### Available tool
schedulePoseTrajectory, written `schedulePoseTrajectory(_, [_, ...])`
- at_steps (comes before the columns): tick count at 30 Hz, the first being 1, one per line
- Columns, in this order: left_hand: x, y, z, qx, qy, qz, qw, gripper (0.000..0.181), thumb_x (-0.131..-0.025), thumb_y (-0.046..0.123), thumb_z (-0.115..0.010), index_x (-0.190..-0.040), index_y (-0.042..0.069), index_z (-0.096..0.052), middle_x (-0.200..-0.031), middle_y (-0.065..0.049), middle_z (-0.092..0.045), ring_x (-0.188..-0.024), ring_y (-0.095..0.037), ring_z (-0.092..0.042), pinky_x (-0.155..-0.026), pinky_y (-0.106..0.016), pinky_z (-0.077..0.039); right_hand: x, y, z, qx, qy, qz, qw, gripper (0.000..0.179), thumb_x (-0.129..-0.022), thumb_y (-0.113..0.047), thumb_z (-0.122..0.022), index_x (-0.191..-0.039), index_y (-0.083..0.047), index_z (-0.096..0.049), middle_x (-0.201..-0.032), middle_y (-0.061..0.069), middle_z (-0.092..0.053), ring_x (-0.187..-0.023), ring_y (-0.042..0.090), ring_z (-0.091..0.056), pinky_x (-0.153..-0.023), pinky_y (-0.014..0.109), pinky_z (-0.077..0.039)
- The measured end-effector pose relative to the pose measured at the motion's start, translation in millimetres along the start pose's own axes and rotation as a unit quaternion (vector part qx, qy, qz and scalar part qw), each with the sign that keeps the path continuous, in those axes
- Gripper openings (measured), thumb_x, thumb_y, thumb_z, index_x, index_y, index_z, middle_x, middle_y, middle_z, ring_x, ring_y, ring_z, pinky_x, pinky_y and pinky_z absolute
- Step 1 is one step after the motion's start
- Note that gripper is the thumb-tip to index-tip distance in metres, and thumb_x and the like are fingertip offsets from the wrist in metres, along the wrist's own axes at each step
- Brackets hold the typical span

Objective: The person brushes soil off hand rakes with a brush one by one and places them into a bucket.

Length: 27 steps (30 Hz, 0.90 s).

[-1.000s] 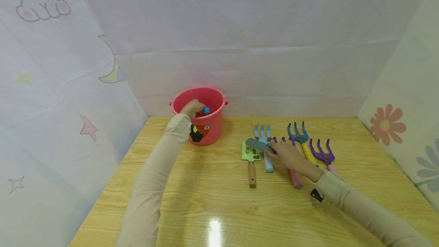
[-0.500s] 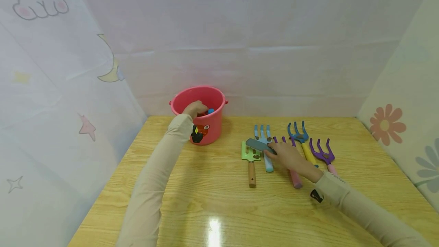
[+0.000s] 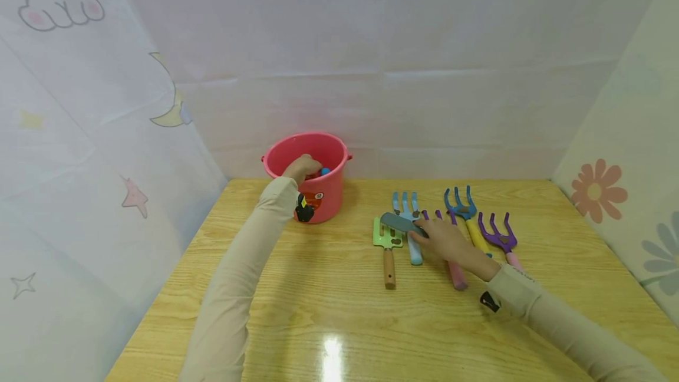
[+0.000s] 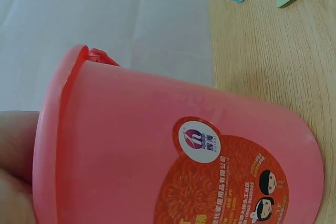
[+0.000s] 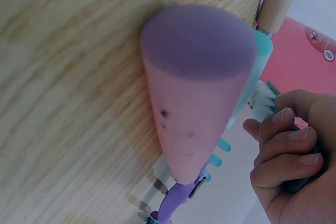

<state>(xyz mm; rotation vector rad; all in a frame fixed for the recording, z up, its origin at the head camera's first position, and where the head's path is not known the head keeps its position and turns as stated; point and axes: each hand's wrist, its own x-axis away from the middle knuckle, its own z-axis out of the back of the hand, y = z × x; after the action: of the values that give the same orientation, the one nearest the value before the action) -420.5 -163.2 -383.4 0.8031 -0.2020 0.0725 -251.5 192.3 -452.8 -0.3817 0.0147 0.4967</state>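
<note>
My left hand [image 3: 301,168] reaches over the near rim of a pink bucket [image 3: 334,199], its fingertips hidden inside. Beside those fingers, a blue rounded end [image 3: 325,171] and some red show within the bucket; whether I still hold that thing cannot be seen. The left wrist view has only part of the hand [image 4: 16,166] behind the rim. My right hand [image 3: 451,243] grips a dark green brush [image 3: 400,224], whose white bristles [image 5: 262,102] appear in the right wrist view. It is held over a light blue hand fork [image 3: 415,252] and a purple fork with a pink handle [image 3: 457,276].
A green slotted hand tool with a wooden handle [image 3: 389,270] lies left of the forks. To the right are a blue fork with a yellow handle [image 3: 479,239] and another purple fork [image 3: 501,239]. Printed white sheets [image 3: 371,63] hang behind the wooden table [image 3: 318,311].
My left hand has lowered slightly into the bucket, and the blue-ended thing has shifted right and sunk lower. The right hand and brush have stayed in place.
</note>
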Motion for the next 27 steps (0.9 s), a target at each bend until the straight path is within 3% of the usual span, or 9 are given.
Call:
schedulePoseTrajectory(1, [17.5,10.5,3.0,0.003,0.006,0.010,0.9999,0.028,-0.091,0.014,-0.060,-0.066,0.006,-0.050,-0.064,-0.007,-0.047,-0.060,-0.023,-0.051,-0.060,-0.033,-0.046,-0.2,0.0,0.0,-0.001,0.001,0.001,1.0000,0.041,-0.100,-0.025,-0.060,-0.123,0.008,-0.062,-0.058,-0.002,-0.043,-0.044,0.008,-0.031,-0.043,0.023,-0.025])
schedulePoseTrajectory(3, [39.5,24.1,7.2,0.005,0.009,0.013,0.9999,0.030,-0.092,0.011,-0.057,-0.064,0.006,-0.047,-0.062,-0.006,-0.045,-0.057,-0.021,-0.048,-0.058,-0.031,-0.044,-0.8,0.0,0.0,0.001,0.004,0.004,1.0000,0.041,-0.100,-0.025,-0.060,-0.122,0.009,-0.062,-0.059,-0.002,-0.046,-0.044,0.008,-0.034,-0.043,0.024,-0.026])
schedulePoseTrajectory(4, [52.3,33.3,9.1,0.003,0.013,0.029,0.9995,0.030,-0.094,0.009,-0.056,-0.066,0.006,-0.048,-0.062,-0.005,-0.045,-0.059,-0.020,-0.049,-0.060,-0.031,-0.045,-0.9,0.0,0.1,0.001,0.005,0.005,1.0000,0.041,-0.100,-0.025,-0.060,-0.122,0.009,-0.062,-0.060,-0.002,-0.047,-0.044,0.008,-0.035,-0.044,0.024,-0.027])
schedulePoseTrajectory(7, [65.2,40.4,11.5,0.007,0.018,0.026,0.9995,0.034,-0.095,0.010,-0.054,-0.063,0.008,-0.047,-0.058,-0.002,-0.043,-0.055,-0.017,-0.047,-0.057,-0.027,-0.042,-1.2,0.2,0.6,0.000,0.007,0.008,0.9999,0.040,-0.100,-0.025,-0.060,-0.122,0.009,-0.062,-0.062,-0.002,-0.051,-0.045,0.008,-0.039,-0.043,0.025,-0.029])
schedulePoseTrajectory(16, [72.7,41.4,15.4,0.053,0.020,0.000,0.9984,0.036,-0.094,0.008,-0.055,-0.059,0.009,-0.045,-0.057,-0.003,-0.043,-0.052,-0.015,-0.044,-0.053,-0.026,-0.039,-3.4,1.9,1.2,0.010,0.026,0.021,0.9994,0.037,-0.098,-0.023,-0.063,-0.118,0.008,-0.064,-0.063,-0.002,-0.050,-0.044,0.008,-0.038,-0.043,0.025,-0.029])
schedulePoseTrajectory(23, [75.8,41.5,21.1,0.116,0.005,0.006,0.9932,0.019,-0.097,0.011,-0.057,-0.083,-0.001,-0.060,-0.067,-0.004,-0.054,-0.062,-0.016,-0.053,-0.057,-0.022,-0.047,-4.3,3.1,3.5,0.023,0.046,0.041,0.9978,0.038,-0.097,-0.023,-0.065,-0.116,0.009,-0.066,-0.054,-0.004,-0.042,-0.040,0.007,-0.032,-0.041,0.022,-0.027])
schedulePoseTrajectory(27, [79.8,42.2,24.7,0.136,-0.001,0.004,0.9907,0.022,-0.099,0.014,-0.058,-0.096,-0.006,-0.063,-0.073,-0.005,-0.055,-0.064,-0.015,-0.053,-0.059,-0.022,-0.047,-3.1,4.8,3.6,0.026,0.049,0.042,0.9975,0.037,-0.096,-0.024,-0.066,-0.115,0.009,-0.067,-0.049,-0.006,-0.038,-0.039,0.005,-0.028,-0.040,0.020,-0.023])
